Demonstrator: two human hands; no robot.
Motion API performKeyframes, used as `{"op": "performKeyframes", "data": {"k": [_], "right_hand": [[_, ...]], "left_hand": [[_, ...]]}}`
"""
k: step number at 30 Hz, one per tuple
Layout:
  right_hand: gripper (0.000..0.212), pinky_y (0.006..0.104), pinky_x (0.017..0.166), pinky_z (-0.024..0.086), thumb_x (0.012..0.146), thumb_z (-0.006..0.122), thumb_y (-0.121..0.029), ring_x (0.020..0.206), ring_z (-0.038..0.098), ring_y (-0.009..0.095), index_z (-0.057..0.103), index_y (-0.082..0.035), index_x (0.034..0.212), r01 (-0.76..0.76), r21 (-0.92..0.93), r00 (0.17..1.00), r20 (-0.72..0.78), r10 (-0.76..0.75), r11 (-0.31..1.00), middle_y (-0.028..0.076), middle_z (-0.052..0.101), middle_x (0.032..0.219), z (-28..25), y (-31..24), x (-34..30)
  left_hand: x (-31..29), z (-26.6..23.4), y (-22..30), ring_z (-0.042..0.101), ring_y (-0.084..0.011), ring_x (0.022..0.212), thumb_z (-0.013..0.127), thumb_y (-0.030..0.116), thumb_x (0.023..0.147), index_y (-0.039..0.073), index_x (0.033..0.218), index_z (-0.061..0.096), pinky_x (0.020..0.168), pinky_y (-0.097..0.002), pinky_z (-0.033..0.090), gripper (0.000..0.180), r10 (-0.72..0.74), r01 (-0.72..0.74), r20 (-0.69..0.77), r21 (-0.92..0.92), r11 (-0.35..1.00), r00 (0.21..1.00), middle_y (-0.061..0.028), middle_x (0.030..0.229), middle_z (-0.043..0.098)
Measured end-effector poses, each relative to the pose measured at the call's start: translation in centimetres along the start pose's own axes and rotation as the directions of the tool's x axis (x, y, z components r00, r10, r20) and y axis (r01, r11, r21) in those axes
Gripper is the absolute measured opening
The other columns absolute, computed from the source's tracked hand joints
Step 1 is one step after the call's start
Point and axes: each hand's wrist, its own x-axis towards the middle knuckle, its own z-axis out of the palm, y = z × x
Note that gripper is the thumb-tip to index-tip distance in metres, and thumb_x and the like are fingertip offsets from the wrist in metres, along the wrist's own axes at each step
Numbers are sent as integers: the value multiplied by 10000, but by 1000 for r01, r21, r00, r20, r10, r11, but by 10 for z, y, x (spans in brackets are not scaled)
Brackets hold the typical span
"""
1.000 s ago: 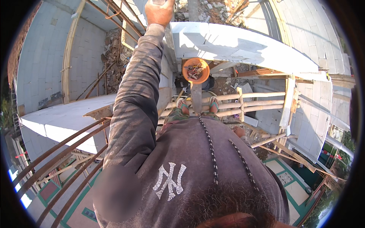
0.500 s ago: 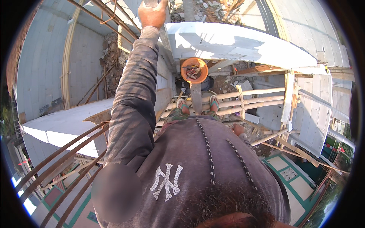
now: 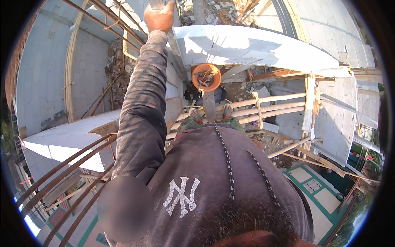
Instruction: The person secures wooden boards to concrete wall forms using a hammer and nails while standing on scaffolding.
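My left arm stretches far forward, and my left hand (image 3: 159,18) is closed around the upper end of a grey wooden post (image 3: 157,4). Only a sliver of my right hand (image 3: 257,143) shows beside the right edge of my sweatshirt; its fingers are hidden. Ahead of my feet, an orange bucket (image 3: 206,77) with sticks and scraps inside stands at the head of a narrow board (image 3: 209,106). My sandalled feet are on either side of that board, on bamboo poles (image 3: 275,100).
A white block wall (image 3: 251,47) crosses in front. Bent rusty rebar (image 3: 66,175) curves along the left, with more steel bars (image 3: 119,24) beside my left hand. Rubble (image 3: 117,61) lies below, left of my arm. A green-and-cream roof or floor (image 3: 314,193) lies lower right.
The view has shifted slightly, so the bucket and wall sit a little further left. My left hand keeps its hold on the post. My right hand has slipped mostly out of sight behind my body.
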Motion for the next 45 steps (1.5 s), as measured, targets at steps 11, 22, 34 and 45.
{"op": "performKeyframes", "data": {"k": [11,22,34,45], "right_hand": [[287,503,707,555,818,704,-337,850,720,366,732,-114,997,-34,84,991,-129,44,996,147,732,869,-92,32,17],[522,470,994,486,1034,582,-480,1234,585,206,533,-185,1463,-593,794,795,604,65,-133,48,573,1442,-169,-37,-161],[649,387,1046,446,1022,616,-451,1322,493,204,393,-170,1563,-160,987,982,161,-102,11,44,511,1473,-193,-39,-178],[603,375,968,461,1019,621,-445,1221,521,193,438,-140,1507,-336,923,929,357,-92,190,46,535,1381,-260,-13,-133]], "left_hand": [[4,-3,20,580,-141,603,720,234,925,-34,653,696,643,-343,457,382,-652,616,342,-748,247,677,-70,651,682],[2,-2,20,566,-219,727,664,423,943,8,659,673,748,-432,486,503,-712,732,352,-597,329,607,-83,714,625],[2,5,13,559,-208,742,631,332,961,-1,683,639,802,-400,449,434,-710,706,301,-598,380,637,-75,708,623],[9,-7,29,580,-174,744,673,191,879,-12,669,650,803,-366,444,293,-714,608,306,-767,207,630,-58,686,657]]}}
